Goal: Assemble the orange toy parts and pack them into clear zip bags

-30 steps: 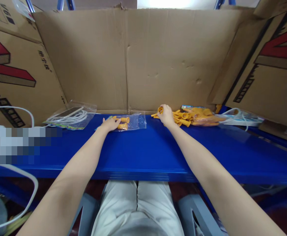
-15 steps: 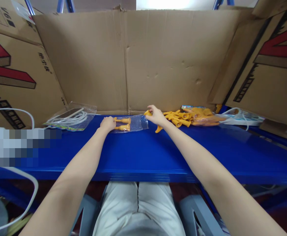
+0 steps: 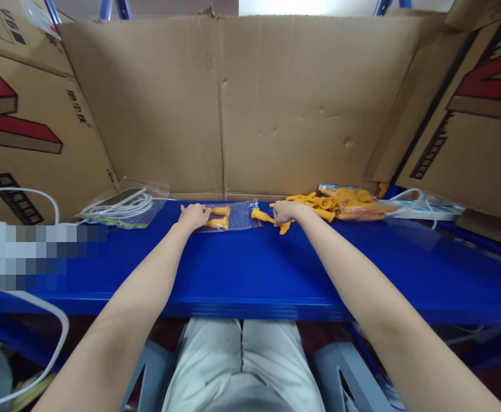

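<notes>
Two orange plastic pieces (image 3: 219,222) lie side by side on or in a clear plastic bag (image 3: 239,216) on the blue table (image 3: 242,269). My left hand (image 3: 195,217) is closed over their left ends; exactly what its fingers pinch is hidden. Just right of the bag, a single orange piece (image 3: 259,214) points its wide end at the bag's edge. My right hand (image 3: 283,212) is closed on the other end of that piece. Close behind my right wrist lies a pile of similar orange pieces (image 3: 325,207).
A cardboard wall (image 3: 285,109) stands along the back, with cardboard boxes at both sides. At left are a bagged device with white cable (image 3: 136,205) and a loose white cable. Behind the pile sits a filled bag (image 3: 360,206); white cable lies farther right.
My right hand has moved right, from the wide end of the single orange piece to its other end, and closed. My left hand has shifted slightly right over the two pieces.
</notes>
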Demonstrator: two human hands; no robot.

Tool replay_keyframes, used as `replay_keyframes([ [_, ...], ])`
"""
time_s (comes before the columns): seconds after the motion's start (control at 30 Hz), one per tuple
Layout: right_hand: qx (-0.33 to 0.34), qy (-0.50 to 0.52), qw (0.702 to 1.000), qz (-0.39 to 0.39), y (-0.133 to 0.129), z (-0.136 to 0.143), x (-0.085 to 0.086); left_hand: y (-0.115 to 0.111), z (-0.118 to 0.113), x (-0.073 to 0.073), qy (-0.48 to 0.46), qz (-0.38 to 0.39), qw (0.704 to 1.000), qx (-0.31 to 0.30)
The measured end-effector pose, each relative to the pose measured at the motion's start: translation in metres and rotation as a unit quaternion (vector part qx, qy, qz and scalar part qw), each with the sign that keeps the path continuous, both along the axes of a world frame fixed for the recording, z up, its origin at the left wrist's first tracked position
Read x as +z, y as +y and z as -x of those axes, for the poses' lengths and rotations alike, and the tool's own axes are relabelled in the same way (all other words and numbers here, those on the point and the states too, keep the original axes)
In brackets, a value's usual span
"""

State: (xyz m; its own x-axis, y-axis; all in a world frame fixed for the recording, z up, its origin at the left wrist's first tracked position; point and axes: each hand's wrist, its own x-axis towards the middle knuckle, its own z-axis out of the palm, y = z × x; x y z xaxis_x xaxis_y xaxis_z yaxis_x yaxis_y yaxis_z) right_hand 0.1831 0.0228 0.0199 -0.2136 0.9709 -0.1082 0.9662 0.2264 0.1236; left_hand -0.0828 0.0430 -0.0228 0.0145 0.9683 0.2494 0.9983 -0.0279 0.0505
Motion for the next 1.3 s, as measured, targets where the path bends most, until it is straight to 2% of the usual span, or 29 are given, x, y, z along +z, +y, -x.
replay_keyframes([
  [0.13, -0.004, 0.038, 0.999, 0.027, -0.009, -0.004, 0.009, 0.003, -0.002, -0.003, -0.009, 0.048, 0.995, -0.087],
  [0.3, 0.004, 0.158, 0.987, 0.033, -0.006, -0.019, 0.016, 0.006, -0.002, -0.005, -0.018, 0.082, 0.991, -0.103],
  [0.4, 0.027, 0.193, 0.979, 0.057, -0.006, -0.021, 0.017, 0.006, -0.003, -0.004, -0.031, 0.094, 0.988, -0.115],
  [0.5, 0.053, 0.181, 0.981, 0.044, -0.007, -0.011, 0.011, 0.003, -0.004, -0.002, -0.051, 0.097, 0.985, -0.134],
  [0.6, 0.053, 0.156, 0.986, -0.016, -0.004, 0.003, 0.002, -0.003, -0.007, 0.002, -0.074, 0.098, 0.981, -0.149],
  [0.7, 0.027, 0.119, 0.988, -0.093, -0.001, 0.012, -0.006, -0.005, -0.01, 0.003, -0.105, 0.089, 0.976, -0.17],
  [0.8, -0.008, 0.107, 0.985, -0.133, -0.001, 0.013, -0.009, 0.0, -0.012, -0.002, -0.135, 0.072, 0.973, -0.175],
  [1.0, -0.004, 0.133, 0.982, -0.137, 0.002, 0.012, -0.014, 0.009, -0.01, -0.01, -0.138, 0.059, 0.972, -0.178],
  [1.3, 0.03, 0.175, 0.974, -0.139, -0.003, 0.036, -0.03, 0.004, -0.012, -0.006, -0.128, 0.065, 0.971, -0.191],
])
